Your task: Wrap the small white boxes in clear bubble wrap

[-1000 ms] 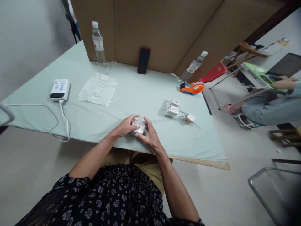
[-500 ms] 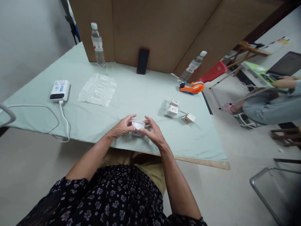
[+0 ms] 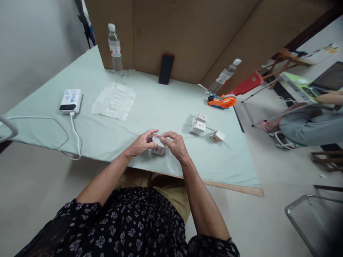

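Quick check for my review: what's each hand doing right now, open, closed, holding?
Left hand: closed, holding the box.
Right hand: at the box's top; whether closed on anything cannot be told.

small box (image 3: pixel 158 150) partly hidden by fingers (image 3: pixel 152 145), its print illegible (too small), co-worker (image 3: pixel 313 126) cropped at right

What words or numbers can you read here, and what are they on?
None is clear enough to quote.
White power bank: blue printing, too blurred.
Left bottle and right bottle: labels, too small.
Small box between the hands: reddish print, too small.
Other small boxes: reddish print, too small.
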